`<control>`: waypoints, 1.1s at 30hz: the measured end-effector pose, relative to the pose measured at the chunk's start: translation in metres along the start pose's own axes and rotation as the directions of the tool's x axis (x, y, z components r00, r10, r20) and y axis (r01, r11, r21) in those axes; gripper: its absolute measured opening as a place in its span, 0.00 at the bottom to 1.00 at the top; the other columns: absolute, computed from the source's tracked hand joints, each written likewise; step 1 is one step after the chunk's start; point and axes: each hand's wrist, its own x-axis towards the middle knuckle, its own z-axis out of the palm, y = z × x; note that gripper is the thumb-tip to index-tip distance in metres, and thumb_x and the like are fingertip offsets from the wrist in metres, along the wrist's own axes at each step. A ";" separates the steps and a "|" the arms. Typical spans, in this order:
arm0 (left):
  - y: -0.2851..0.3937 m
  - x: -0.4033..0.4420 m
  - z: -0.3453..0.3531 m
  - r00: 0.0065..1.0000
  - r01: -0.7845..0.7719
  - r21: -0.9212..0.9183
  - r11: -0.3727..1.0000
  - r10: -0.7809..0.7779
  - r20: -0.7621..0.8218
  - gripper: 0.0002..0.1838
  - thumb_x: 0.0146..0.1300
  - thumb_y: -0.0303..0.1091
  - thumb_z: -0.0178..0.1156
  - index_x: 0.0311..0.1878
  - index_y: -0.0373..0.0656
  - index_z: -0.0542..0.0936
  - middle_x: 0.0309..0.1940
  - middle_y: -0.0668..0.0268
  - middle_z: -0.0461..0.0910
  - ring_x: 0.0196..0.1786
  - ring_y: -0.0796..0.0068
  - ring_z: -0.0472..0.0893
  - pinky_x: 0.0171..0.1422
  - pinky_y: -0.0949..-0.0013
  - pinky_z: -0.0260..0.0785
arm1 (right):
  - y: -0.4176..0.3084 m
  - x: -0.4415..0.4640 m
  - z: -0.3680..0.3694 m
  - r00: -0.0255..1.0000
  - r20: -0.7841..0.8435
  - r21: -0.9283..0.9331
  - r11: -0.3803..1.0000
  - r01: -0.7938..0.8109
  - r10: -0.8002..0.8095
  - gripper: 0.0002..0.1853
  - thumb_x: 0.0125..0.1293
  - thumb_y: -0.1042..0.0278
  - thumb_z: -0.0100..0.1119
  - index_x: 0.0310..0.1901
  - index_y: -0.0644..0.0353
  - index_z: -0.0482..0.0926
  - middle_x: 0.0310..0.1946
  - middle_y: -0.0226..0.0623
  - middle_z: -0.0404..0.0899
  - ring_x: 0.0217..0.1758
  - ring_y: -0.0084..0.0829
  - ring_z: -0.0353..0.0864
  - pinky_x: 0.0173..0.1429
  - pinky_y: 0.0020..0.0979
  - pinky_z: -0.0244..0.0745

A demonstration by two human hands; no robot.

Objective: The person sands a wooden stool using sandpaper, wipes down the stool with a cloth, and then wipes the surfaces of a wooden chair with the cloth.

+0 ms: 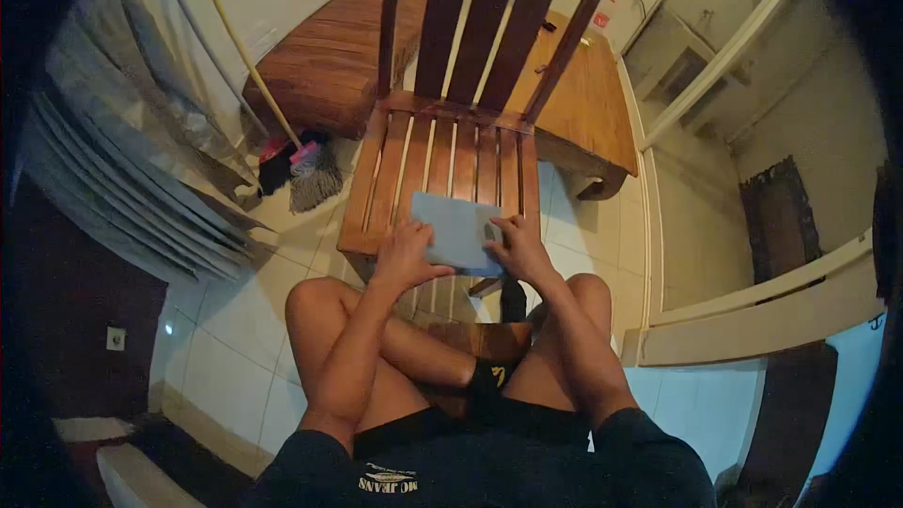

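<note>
1. Upper left of the frame: a mop [315, 179] stands well apart from the hands.
2. Centre: the left hand [404, 254] has thumb and fingers clamped on the near-left edge of a grey sheet [456, 226].
3. Mid-frame: the sheet lies flat over the chair [376, 212] seat's front; taking hold appears done, letting go not.
4. Right of centre: the right hand [522, 249] clamps the opposite edge.
</note>
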 end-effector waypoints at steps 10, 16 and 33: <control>-0.036 -0.003 0.016 0.972 -0.225 -0.066 0.972 0.229 0.054 0.16 0.48 0.36 0.77 0.37 0.45 0.81 0.38 0.61 0.79 0.50 0.55 0.79 0.53 0.53 0.73 | -0.016 -0.004 -0.003 0.960 0.173 0.098 0.965 -0.242 0.223 0.33 0.53 0.58 0.79 0.59 0.58 0.76 0.42 0.46 0.76 0.47 0.46 0.79 0.50 0.44 0.76; -0.032 -0.012 0.012 0.959 -0.281 -0.083 0.956 0.276 -0.062 0.12 0.52 0.36 0.75 0.35 0.43 0.83 0.33 0.59 0.80 0.44 0.54 0.81 0.49 0.54 0.74 | -0.035 -0.022 0.011 0.984 0.074 -0.257 0.951 0.174 -0.160 0.29 0.49 0.61 0.80 0.53 0.57 0.78 0.45 0.44 0.76 0.55 0.47 0.76 0.52 0.43 0.76; -0.024 -0.016 -0.012 0.989 -0.148 -0.429 0.891 0.141 -0.048 0.06 0.59 0.27 0.71 0.37 0.37 0.85 0.34 0.61 0.83 0.38 0.65 0.84 0.43 0.65 0.75 | -0.006 -0.023 -0.036 0.970 0.021 0.137 0.962 0.236 -0.241 0.11 0.54 0.69 0.74 0.36 0.64 0.84 0.40 0.42 0.82 0.49 0.48 0.80 0.53 0.44 0.78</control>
